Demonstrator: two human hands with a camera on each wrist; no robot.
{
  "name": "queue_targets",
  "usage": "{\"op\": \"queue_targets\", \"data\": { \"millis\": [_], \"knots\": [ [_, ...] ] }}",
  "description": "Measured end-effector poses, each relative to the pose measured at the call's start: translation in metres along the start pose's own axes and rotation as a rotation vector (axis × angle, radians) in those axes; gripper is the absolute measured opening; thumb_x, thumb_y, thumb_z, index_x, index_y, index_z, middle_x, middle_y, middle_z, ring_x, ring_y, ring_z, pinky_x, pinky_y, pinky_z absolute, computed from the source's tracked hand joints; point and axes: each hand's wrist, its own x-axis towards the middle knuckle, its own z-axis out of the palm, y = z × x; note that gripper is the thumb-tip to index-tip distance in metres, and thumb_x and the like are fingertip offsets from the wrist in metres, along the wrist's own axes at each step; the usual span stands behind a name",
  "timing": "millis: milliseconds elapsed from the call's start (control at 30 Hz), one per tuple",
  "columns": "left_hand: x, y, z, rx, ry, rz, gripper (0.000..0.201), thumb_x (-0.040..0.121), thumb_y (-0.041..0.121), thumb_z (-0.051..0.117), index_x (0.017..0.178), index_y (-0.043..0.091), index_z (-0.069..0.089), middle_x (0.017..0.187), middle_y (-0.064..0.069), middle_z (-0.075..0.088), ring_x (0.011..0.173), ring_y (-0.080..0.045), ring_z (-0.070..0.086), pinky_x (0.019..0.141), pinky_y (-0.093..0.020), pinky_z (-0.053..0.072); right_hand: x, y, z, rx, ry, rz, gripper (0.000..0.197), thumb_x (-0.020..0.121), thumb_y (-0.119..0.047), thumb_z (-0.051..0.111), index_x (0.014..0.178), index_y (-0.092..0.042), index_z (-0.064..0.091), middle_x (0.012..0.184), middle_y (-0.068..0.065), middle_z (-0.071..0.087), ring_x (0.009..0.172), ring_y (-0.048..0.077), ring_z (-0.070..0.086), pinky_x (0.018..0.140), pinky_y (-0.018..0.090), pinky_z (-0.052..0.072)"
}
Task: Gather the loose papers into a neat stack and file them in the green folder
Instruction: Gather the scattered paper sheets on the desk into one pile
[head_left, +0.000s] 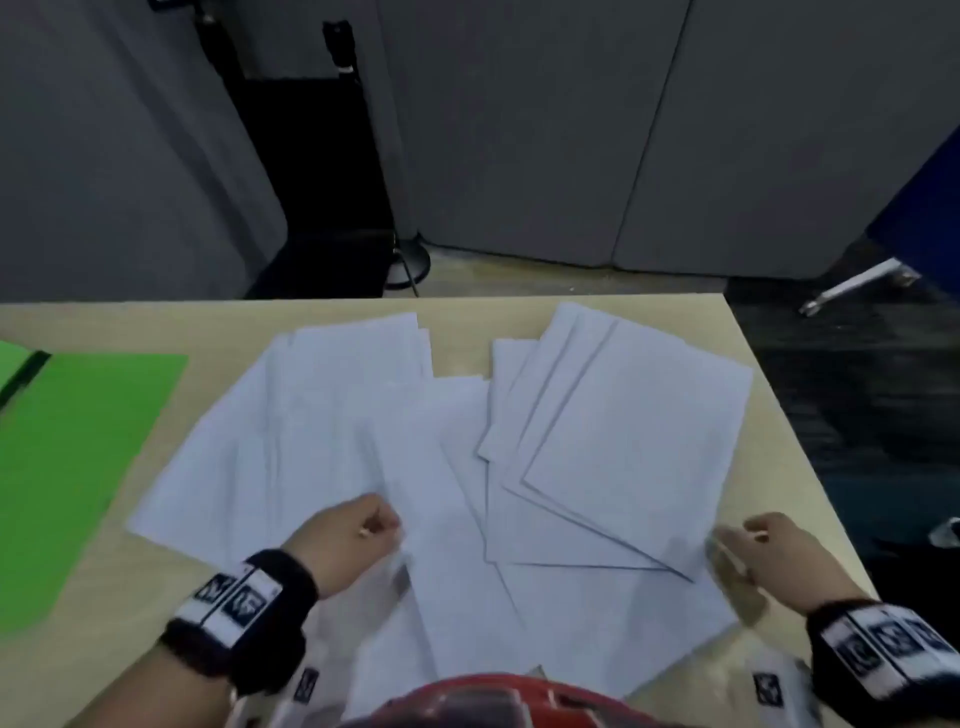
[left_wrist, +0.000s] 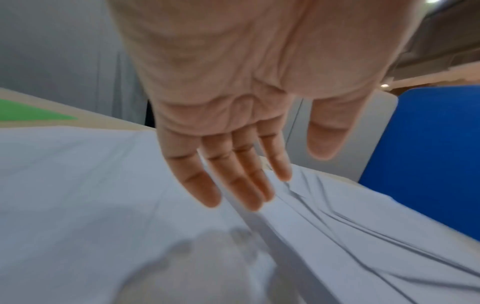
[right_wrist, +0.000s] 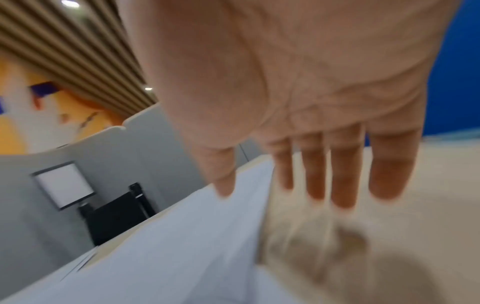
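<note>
White papers (head_left: 426, 467) fanned between both hands, green folder (head_left: 67, 467) leftward.

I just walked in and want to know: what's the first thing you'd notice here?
A big messy spread of white papers covers the middle of the table. A bright green folder lies at the table's left edge. The left hand and right hand, fingers straight, reach in at the papers' near edges.

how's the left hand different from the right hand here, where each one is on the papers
The left hand is over the middle of the loose papers, fingertips reaching down to the sheets; the right hand is at their right edge, over bare table. The green folder lies on the left hand's side. Both are open, fingers extended.
</note>
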Motion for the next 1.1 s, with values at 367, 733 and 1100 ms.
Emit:
{"op": "queue_targets", "data": {
  "millis": [367,733,1100],
  "knots": [
    [0.089,0.013,0.011,-0.296,0.276,-0.456,0.077,0.078,0.042,0.061,0.14,0.012,0.029,0.138,-0.017,0.042,0.119,-0.04,0.05,0.095,-0.044,0.048,0.036,-0.063,0.04,0.013,0.384,0.069,0.092,0.073,-0.053,0.071,0.141,-0.007,0.029,0.143,0.022,0.038,0.129,0.04,0.036,0.103,0.049,0.034],
    [0.102,0.054,0.021,-0.335,0.183,-0.301,0.066,0.084,0.038,0.062,0.135,0.007,0.033,0.127,-0.012,0.056,0.101,-0.029,0.055,0.08,-0.03,0.041,0.028,-0.079,0.063,-0.305,0.063,-0.5,0.104,0.067,-0.052,0.073,0.149,-0.023,0.015,0.16,-0.002,0.017,0.149,0.019,0.009,0.12,0.05,0.007],
    [0.091,0.057,0.032,-0.285,0.054,-0.201,0.042,0.079,0.008,0.065,0.12,0.007,0.053,0.111,-0.011,0.065,0.102,-0.03,0.061,0.082,-0.029,0.046,-0.014,-0.098,0.079,0.217,-0.093,-0.515,0.083,0.073,-0.032,0.078,0.142,-0.021,0.033,0.139,-0.003,0.04,0.121,0.01,0.045,0.108,0.035,0.039]
  ]
}}
